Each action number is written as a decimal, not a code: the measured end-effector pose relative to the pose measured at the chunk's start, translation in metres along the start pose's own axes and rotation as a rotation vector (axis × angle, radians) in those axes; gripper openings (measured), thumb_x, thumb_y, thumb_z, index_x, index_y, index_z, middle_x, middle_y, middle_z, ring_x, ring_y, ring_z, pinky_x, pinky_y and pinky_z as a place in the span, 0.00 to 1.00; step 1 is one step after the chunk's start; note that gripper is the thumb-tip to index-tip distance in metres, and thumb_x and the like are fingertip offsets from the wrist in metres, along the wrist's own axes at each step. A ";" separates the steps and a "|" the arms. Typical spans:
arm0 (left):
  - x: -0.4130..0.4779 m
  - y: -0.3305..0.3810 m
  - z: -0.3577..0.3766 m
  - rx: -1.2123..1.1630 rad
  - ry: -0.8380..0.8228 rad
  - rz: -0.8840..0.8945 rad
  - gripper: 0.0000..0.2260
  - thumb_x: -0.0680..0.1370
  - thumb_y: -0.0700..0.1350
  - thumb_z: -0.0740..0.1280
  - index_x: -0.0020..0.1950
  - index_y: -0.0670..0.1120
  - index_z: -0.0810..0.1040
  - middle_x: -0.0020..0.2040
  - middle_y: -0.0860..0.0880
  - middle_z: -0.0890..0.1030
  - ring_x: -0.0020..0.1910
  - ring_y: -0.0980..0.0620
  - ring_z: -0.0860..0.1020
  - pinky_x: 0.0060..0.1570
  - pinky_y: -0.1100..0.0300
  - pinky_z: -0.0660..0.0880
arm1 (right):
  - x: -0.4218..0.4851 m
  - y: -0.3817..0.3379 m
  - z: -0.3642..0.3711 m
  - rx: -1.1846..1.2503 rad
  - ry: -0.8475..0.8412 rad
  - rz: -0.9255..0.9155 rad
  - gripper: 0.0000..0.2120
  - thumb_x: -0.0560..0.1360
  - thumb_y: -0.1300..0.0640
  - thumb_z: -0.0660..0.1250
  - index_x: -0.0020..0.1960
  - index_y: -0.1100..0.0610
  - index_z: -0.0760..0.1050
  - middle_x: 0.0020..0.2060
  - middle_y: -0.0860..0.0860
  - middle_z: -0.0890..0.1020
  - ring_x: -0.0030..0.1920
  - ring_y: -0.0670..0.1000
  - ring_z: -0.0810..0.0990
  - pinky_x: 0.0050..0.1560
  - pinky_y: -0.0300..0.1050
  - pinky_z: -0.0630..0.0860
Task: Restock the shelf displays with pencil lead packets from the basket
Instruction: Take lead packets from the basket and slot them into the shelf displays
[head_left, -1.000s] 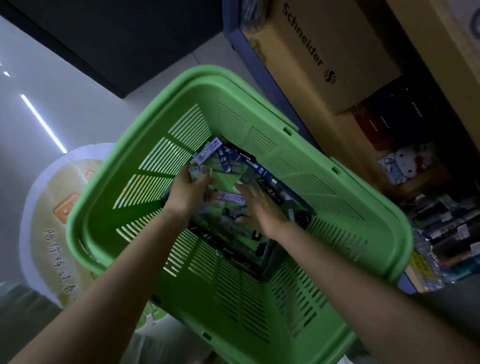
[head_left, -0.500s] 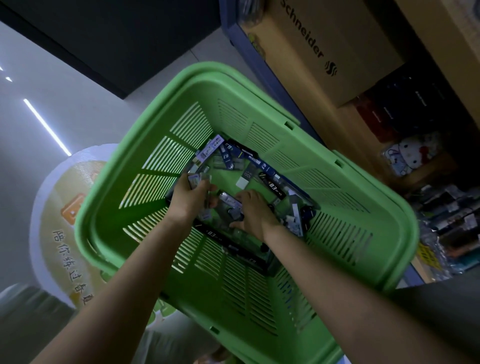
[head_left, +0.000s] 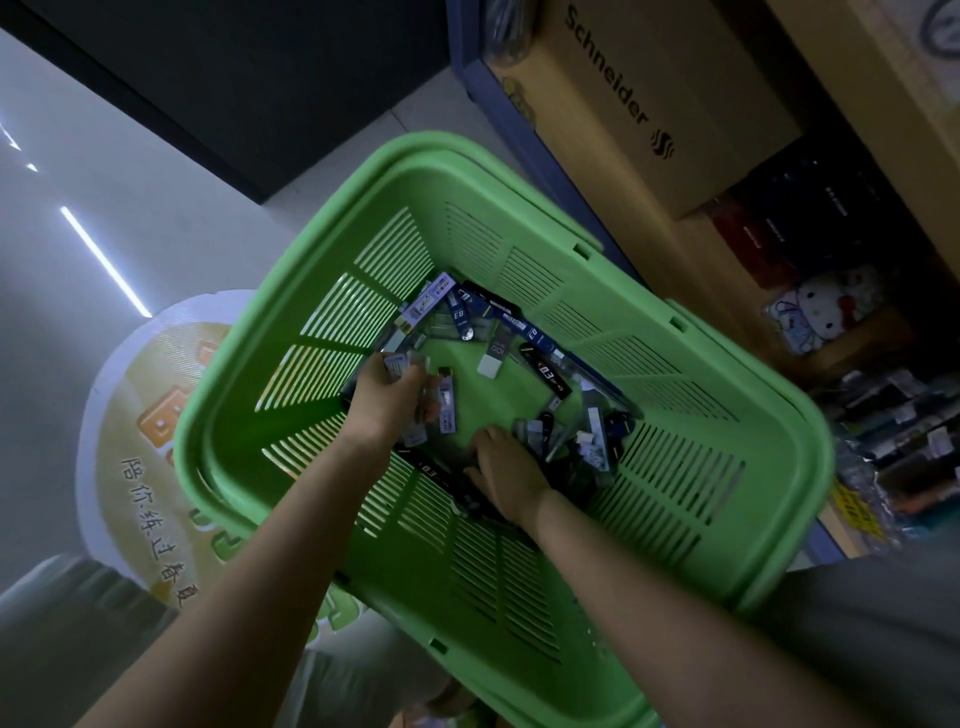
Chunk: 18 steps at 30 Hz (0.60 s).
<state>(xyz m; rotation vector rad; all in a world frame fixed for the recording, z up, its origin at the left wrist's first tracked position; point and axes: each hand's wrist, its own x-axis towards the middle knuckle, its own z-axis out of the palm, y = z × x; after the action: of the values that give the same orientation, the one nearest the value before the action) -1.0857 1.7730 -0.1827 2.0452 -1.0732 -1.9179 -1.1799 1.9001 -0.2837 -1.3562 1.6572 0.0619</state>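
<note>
A green slotted basket (head_left: 717, 395) fills the middle of the view. Several pencil lead packets (head_left: 540, 364), dark blue, black and clear, lie scattered over its floor. My left hand (head_left: 387, 402) is down inside the basket and grips a bunch of packets (head_left: 445, 402), which stick out past its fingers. My right hand (head_left: 506, 470) reaches in lower down, fingers curled onto packets near the basket's near wall; its fingertips are hidden, so what they hold is unclear.
Shelving runs along the right with a brown Schneider carton (head_left: 654, 98), dark boxes (head_left: 810, 218), a cartoon cat item (head_left: 826, 306) and stocked small packets (head_left: 904, 431). A round floor sticker (head_left: 140, 415) lies at left on the pale floor.
My right hand has moved down toward the basket's near wall, baring green floor in the middle. My left hand has gathered more packets.
</note>
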 end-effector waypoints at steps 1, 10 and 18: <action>-0.002 0.000 0.000 -0.003 -0.004 0.001 0.06 0.82 0.43 0.58 0.56 0.41 0.68 0.42 0.45 0.77 0.35 0.49 0.76 0.38 0.55 0.76 | -0.002 -0.001 0.000 0.038 -0.010 0.002 0.14 0.79 0.57 0.62 0.61 0.63 0.69 0.60 0.59 0.72 0.61 0.56 0.71 0.61 0.44 0.67; -0.016 0.001 -0.006 -0.043 0.003 0.005 0.03 0.82 0.40 0.59 0.48 0.44 0.68 0.39 0.46 0.77 0.31 0.51 0.75 0.34 0.57 0.76 | 0.004 -0.015 0.001 0.287 -0.174 0.174 0.16 0.80 0.53 0.61 0.55 0.67 0.75 0.55 0.63 0.77 0.56 0.59 0.75 0.55 0.47 0.70; -0.025 -0.003 -0.017 -0.018 0.023 0.020 0.09 0.82 0.42 0.59 0.59 0.39 0.67 0.42 0.45 0.77 0.34 0.49 0.76 0.39 0.55 0.77 | -0.003 -0.018 -0.024 0.616 -0.180 0.301 0.08 0.83 0.60 0.54 0.57 0.60 0.70 0.54 0.55 0.77 0.51 0.53 0.75 0.51 0.43 0.66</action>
<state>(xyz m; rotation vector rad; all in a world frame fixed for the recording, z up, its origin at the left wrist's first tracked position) -1.0672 1.7832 -0.1611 2.0346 -1.0636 -1.8824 -1.1810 1.8824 -0.2598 -0.6175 1.5406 -0.1382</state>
